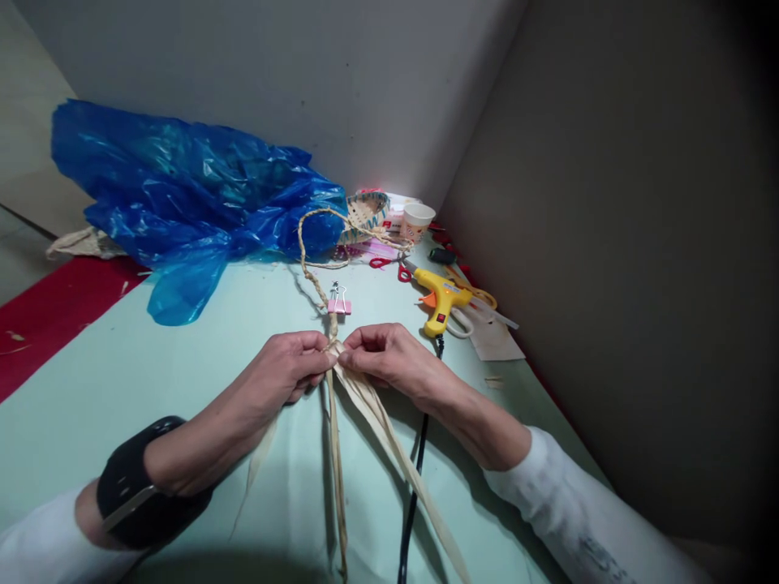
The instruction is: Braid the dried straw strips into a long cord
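A braid of pale dried husk strips (312, 282) runs back from my hands and curls into a loop near the blue plastic. A pink binder clip (339, 307) grips the braid just beyond my fingers. My left hand (298, 365) pinches the strips at the braid's near end, thumb against fingers. Close beside it, my right hand (383, 353) is also closed on the strips, fingertips almost meeting the left ones. Loose husk strips (389, 438) fan out toward me below both hands. One narrow strip hangs under the left wrist.
A yellow glue gun (443, 298) lies to the right, its black cord (414, 495) running toward me. Red-handled scissors (393, 264), a paper cup (417, 221) and a small woven basket (367, 212) are behind. Crumpled blue plastic (200, 186) covers the back left. A wall stands at right.
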`<control>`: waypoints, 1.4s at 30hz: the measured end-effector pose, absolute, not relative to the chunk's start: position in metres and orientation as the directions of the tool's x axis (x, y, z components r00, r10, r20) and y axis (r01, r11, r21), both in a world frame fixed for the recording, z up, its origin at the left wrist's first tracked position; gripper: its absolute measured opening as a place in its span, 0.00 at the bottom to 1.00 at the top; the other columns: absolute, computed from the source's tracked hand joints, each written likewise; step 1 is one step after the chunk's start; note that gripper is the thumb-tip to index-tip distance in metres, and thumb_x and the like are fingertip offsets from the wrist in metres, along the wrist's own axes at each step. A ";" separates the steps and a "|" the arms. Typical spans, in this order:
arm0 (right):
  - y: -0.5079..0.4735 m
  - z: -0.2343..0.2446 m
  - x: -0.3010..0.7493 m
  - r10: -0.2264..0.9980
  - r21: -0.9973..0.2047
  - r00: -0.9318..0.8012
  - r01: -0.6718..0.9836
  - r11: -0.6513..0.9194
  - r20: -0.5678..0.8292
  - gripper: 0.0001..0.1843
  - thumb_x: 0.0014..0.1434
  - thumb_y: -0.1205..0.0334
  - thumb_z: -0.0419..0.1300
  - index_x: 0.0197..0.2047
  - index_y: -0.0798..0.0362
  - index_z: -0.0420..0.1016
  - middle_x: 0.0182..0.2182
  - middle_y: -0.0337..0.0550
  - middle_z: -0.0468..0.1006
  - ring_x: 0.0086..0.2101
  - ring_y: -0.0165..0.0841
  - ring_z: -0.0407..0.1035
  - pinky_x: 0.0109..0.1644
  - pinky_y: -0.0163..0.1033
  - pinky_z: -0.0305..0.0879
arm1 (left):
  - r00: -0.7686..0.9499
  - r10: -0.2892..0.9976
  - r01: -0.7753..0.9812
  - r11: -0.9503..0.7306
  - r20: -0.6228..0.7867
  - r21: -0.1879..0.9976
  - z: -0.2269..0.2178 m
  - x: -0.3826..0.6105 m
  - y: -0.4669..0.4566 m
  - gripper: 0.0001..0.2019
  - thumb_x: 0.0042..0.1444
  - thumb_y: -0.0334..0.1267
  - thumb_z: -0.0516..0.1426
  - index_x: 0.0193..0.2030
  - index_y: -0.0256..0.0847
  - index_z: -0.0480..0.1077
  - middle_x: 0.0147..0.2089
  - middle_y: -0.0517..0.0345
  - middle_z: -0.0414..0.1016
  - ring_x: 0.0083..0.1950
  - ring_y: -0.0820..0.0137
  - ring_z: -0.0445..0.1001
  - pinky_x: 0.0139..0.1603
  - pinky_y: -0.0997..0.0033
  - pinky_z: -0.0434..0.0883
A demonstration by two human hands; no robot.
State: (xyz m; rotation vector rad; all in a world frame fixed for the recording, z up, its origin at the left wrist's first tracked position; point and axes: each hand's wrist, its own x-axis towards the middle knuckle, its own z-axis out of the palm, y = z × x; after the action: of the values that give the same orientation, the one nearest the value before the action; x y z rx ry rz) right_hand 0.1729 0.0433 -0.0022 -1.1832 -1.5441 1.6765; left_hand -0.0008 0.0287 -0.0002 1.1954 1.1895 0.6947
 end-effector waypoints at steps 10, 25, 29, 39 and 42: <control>0.038 -0.005 0.167 0.895 -0.962 -0.358 0.043 -0.270 -0.267 0.11 0.45 0.59 0.64 0.25 0.58 0.71 0.20 0.34 0.64 0.23 0.23 0.53 0.27 0.32 0.45 | 0.326 0.909 0.207 0.202 -0.262 0.957 -0.001 -0.004 0.030 0.09 0.51 0.35 0.55 0.23 0.39 0.61 0.19 0.69 0.54 0.21 0.79 0.50 0.23 0.73 0.48; 0.035 -0.012 0.167 0.917 -0.980 -0.371 0.180 -0.083 -0.146 0.10 0.52 0.58 0.59 0.30 0.59 0.72 0.23 0.35 0.65 0.25 0.25 0.55 0.29 0.32 0.50 | 0.250 0.932 0.170 0.225 -0.263 0.959 -0.005 0.002 0.029 0.06 0.49 0.36 0.59 0.27 0.38 0.65 0.19 0.71 0.53 0.21 0.81 0.47 0.21 0.75 0.45; 0.032 -0.013 0.164 0.934 -0.969 -0.346 0.249 -0.004 -0.092 0.09 0.54 0.59 0.57 0.30 0.57 0.72 0.22 0.34 0.64 0.24 0.25 0.55 0.28 0.32 0.50 | 0.214 0.946 0.156 0.213 -0.243 0.965 -0.007 0.003 0.030 0.07 0.48 0.35 0.59 0.25 0.38 0.64 0.19 0.71 0.54 0.20 0.81 0.48 0.21 0.75 0.45; 0.022 -0.005 0.151 0.981 -0.939 -0.196 0.334 0.082 0.016 0.04 0.49 0.67 0.56 0.24 0.55 0.67 0.19 0.33 0.62 0.23 0.25 0.54 0.27 0.32 0.51 | 0.180 0.958 0.150 0.197 -0.223 0.969 -0.009 0.003 0.031 0.06 0.46 0.33 0.56 0.22 0.38 0.62 0.19 0.70 0.53 0.21 0.81 0.48 0.22 0.76 0.47; 0.024 0.007 0.153 0.984 -0.969 -0.162 0.219 0.113 0.078 0.03 0.50 0.67 0.58 0.26 0.55 0.68 0.21 0.33 0.64 0.24 0.24 0.55 0.28 0.32 0.53 | 0.181 0.960 0.142 0.190 -0.214 0.971 -0.010 0.004 0.031 0.03 0.45 0.31 0.55 0.23 0.38 0.64 0.21 0.69 0.57 0.21 0.81 0.50 0.22 0.76 0.48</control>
State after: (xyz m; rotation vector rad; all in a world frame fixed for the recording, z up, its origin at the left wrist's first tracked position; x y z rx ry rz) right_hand 0.1528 0.0237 0.0068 -1.2250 -1.5365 1.1295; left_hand 0.0043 0.0308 -0.0097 1.2302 1.2403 0.8545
